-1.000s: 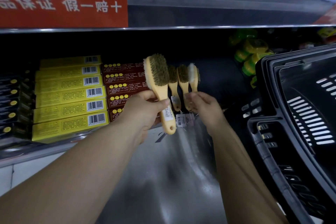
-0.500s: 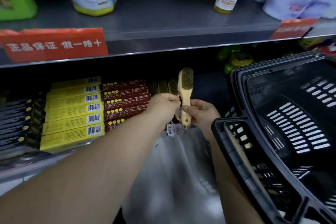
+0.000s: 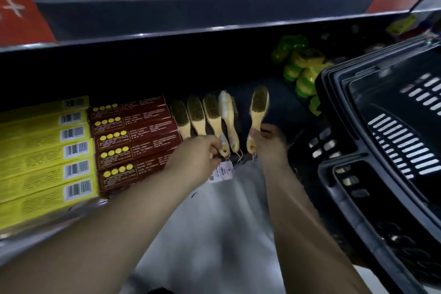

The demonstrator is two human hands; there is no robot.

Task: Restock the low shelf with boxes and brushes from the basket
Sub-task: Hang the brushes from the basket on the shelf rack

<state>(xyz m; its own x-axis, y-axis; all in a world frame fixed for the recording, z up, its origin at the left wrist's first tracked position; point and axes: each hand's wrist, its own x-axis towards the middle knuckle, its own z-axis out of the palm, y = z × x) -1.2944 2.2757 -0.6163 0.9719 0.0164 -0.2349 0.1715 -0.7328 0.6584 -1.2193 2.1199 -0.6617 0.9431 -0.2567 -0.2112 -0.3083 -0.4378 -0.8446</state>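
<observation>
Grip: right fingers [image 3: 266,131] curled round the pale wooden handle of a brush [image 3: 259,107], olive bristles facing out, just right of the row of brushes [image 3: 195,114]. The left fingers [image 3: 216,148] pinch the handle end of the third brush [image 3: 211,112] in that row. A paper tag [image 3: 220,172] dangles below. Matte red boxes [image 3: 136,136] stacked left of the row, yellow boxes [image 3: 45,150] beyond. Black slotted plastic basket [image 3: 358,102] right of the row. All on the dark low shelf [image 3: 281,102].

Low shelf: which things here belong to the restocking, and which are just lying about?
Job: brush in the right hand; shelved brushes, one gripped by the left hand; yellow boxes; red boxes; black basket.
Lying about: green items; red sign; upper shelf.
</observation>
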